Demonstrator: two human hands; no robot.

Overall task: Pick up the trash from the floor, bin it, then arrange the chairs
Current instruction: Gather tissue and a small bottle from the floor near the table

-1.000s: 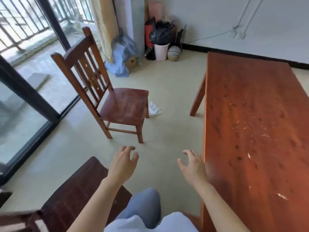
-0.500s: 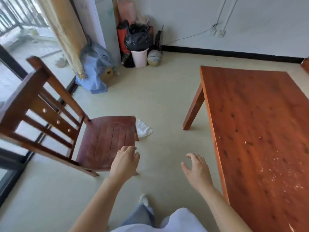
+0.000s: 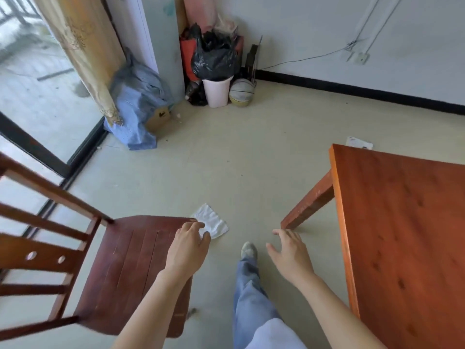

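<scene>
A crumpled white paper (image 3: 210, 221) lies flat on the floor (image 3: 226, 167) just below the centre of the frame, right beside the front corner of the wooden chair (image 3: 136, 260) that fills the lower left. The left hand (image 3: 187, 248) hangs over that corner of the seat, its fingers loosely bent and holding nothing. Its fingertips overlap the paper's near edge in the picture, though whether they touch it cannot be told. The right hand (image 3: 289, 253) is at lower centre right, to the right of the paper and apart from it, its fingers spread wide and empty. It is just below the foot of the near leg of the table (image 3: 402, 222), whose red-brown top takes up the right side of the frame. Between the two hands, a little lower than the paper, a grey shoe (image 3: 249, 249) and a blue trouser leg stand on the floor.

A second white scrap (image 3: 358, 142) lies on the floor at right of centre, just past the table's far corner. At top centre, in the corner of the room, stands a pale bin (image 3: 217, 93) with a black bag (image 3: 214, 59) bulging out of its top, well apart from both hands. A ball (image 3: 242, 93) sits just to the right of the bin, touching or nearly so. A heap of blue cloth (image 3: 136, 102) and a patterned curtain (image 3: 83, 46) are at upper left.
</scene>
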